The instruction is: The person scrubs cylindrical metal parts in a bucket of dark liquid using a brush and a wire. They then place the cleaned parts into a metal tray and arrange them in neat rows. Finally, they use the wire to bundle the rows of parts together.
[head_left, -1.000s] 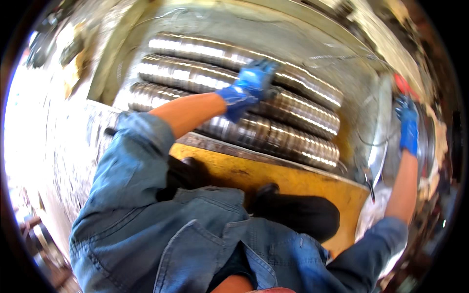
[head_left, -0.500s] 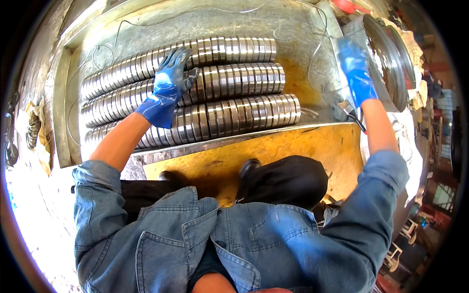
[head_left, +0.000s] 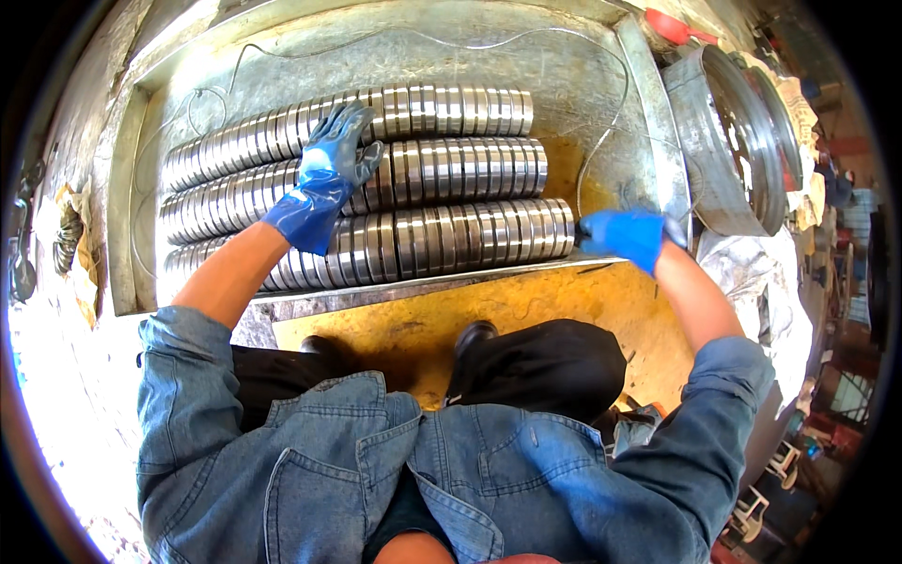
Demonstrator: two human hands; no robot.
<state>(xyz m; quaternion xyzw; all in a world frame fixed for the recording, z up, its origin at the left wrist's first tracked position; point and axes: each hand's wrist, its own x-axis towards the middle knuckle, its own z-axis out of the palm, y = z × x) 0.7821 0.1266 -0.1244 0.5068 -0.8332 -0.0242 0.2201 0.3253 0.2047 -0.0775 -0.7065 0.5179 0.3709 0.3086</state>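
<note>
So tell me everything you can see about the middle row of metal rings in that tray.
The middle row is a long line of shiny silver-grey rings, metal by their look, standing on edge face to face, with dark bands between them. It runs roughly left to right in the shallow metal tray, between the far row and the near row. The blue-gloved left hand is over its middle part, hiding some rings; how firmly it presses cannot be told.

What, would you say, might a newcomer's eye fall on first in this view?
Three long rows of shiny metal rings lie side by side in a shallow metal tray. The blue-gloved left hand spreads over the far and middle rows; the right hand, also blue-gloved, is by the nearest row's right end.
</note>
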